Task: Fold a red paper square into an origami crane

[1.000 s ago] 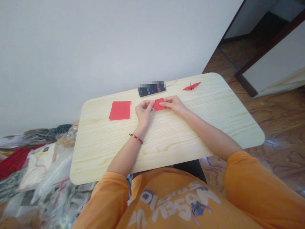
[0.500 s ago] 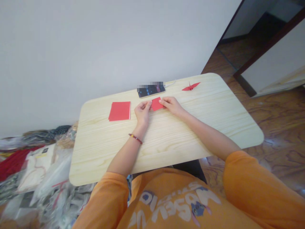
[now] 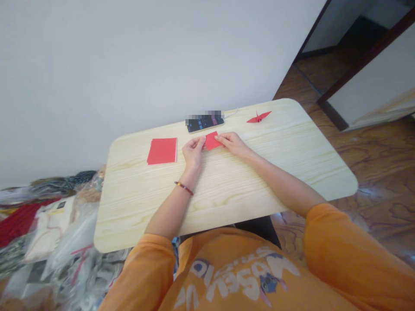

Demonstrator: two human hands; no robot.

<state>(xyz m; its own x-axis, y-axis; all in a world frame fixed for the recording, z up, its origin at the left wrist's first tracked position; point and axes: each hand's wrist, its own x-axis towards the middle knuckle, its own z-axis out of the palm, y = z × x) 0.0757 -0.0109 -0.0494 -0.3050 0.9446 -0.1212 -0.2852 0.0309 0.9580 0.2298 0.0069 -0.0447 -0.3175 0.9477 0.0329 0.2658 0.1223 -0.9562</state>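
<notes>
The left hand [image 3: 193,153] and the right hand [image 3: 232,144] are both closed lightly on a small piece of red origami paper [image 3: 212,141], gripping it from opposite sides between thumbs and fingertips. The paper sits between the hands, at or just above the surface of the table; whether it touches the wood is hard to tell. Its folds are too small to make out. A beaded bracelet [image 3: 183,188] in dark red and yellow circles the left wrist, and orange sleeves cover both upper arms.

The hands rest near the middle of a light pine tabletop [image 3: 227,205] with rounded corners. Just left of the left hand lies a neat stack of red origami paper squares [image 3: 161,151]. Beyond the hands, toward the far edge, lies a smartphone [image 3: 205,123] with its screen lit and a white cable [image 3: 231,113] running from its right end. Farther right, near the far edge, sits a finished red origami crane [image 3: 258,117].

The person's orange T-shirt [image 3: 227,276] fills the near foreground. Plastic bags [image 3: 74,255] and a heap of fabric lie on the floor to the left of the table. A white wall [image 3: 129,65] rises beyond it, and a polished wood floor [image 3: 379,160] spreads to the right.
</notes>
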